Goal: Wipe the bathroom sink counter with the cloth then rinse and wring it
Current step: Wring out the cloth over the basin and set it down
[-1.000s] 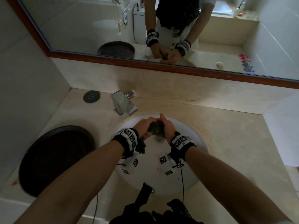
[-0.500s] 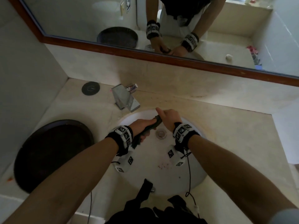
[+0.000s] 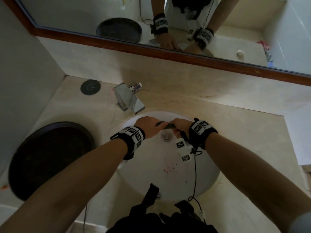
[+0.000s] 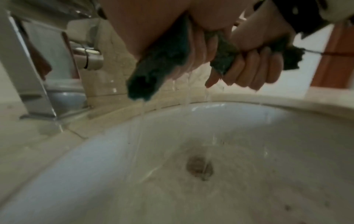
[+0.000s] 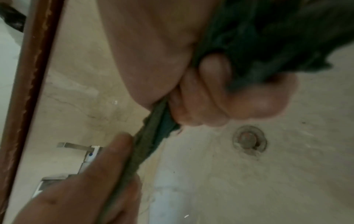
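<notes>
A dark green cloth (image 3: 170, 126) is twisted into a tight rope over the white sink basin (image 3: 198, 179), above the drain (image 3: 166, 135). My left hand (image 3: 149, 126) grips one end and my right hand (image 3: 180, 126) grips the other, both with fingers curled round it. In the left wrist view the cloth (image 4: 153, 72) hangs out of my fist and water streams off it into the basin (image 4: 268, 136). The right wrist view has the twisted cloth (image 5: 151, 136) running from my right fingers (image 5: 214, 94) to my left hand.
The chrome faucet (image 3: 128, 99) stands at the basin's back left. A large dark round tray (image 3: 48, 157) lies on the beige counter (image 3: 244, 132) to the left. A round black disc (image 3: 90, 87) sits near the back wall. A wood-framed mirror (image 3: 168, 54) runs above.
The bunched cloth has been stretched and twisted between my hands into a rope lying level over the drain. My hands have moved apart and turned, and water now runs out.
</notes>
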`<state>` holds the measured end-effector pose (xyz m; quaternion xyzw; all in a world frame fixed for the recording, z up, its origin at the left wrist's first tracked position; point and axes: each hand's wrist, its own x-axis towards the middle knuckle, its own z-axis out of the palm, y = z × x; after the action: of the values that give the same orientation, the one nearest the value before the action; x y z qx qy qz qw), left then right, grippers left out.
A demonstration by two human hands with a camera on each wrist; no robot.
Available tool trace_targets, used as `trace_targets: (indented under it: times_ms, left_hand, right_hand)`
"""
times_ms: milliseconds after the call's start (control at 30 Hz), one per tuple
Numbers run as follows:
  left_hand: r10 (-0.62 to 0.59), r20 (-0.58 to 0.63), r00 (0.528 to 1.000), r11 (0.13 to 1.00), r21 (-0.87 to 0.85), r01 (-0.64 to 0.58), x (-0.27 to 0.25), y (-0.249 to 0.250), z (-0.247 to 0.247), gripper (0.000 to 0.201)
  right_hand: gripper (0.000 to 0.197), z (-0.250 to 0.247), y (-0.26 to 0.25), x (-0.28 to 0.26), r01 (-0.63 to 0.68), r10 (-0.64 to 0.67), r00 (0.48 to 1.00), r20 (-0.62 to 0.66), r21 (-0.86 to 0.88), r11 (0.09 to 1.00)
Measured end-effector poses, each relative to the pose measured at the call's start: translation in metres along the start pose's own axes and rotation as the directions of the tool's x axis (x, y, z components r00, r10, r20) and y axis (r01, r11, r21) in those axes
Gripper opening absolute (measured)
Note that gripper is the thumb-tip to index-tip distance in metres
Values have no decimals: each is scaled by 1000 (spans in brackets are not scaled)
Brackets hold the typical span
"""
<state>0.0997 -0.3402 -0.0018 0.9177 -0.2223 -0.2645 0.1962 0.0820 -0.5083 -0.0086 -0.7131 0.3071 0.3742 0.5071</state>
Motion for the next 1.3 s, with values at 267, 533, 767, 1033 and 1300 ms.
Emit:
trace_targets:
  times_ms: [267, 533, 767, 1033, 1300]
  left_hand:
    - [-208, 110, 972, 514, -833, 204, -2, 15, -4, 44]
    - [-176, 223, 959, 252, -931, 263, -21, 21, -10, 47]
    - [-262, 165, 951, 470, -839, 275, -28, 22, -9, 49]
    - [-34, -60, 998, 975, -222, 20, -33, 6, -9, 36]
    - [137, -33, 990, 990, 41, -135, -29, -7, -6, 40]
  right_hand:
    - [27, 20, 9, -2, 412, -298, 903, -310, 420, 809]
    - [42, 50, 4, -34, 610, -578, 720, -385, -48, 791]
    - [63, 45, -3, -37, 281, -627, 733, -264, -722, 633]
    - [47, 33, -12, -35, 219, -446, 873, -197, -660, 719]
    - [47, 28, -1, -18, 105, -103, 994, -30, 84, 991]
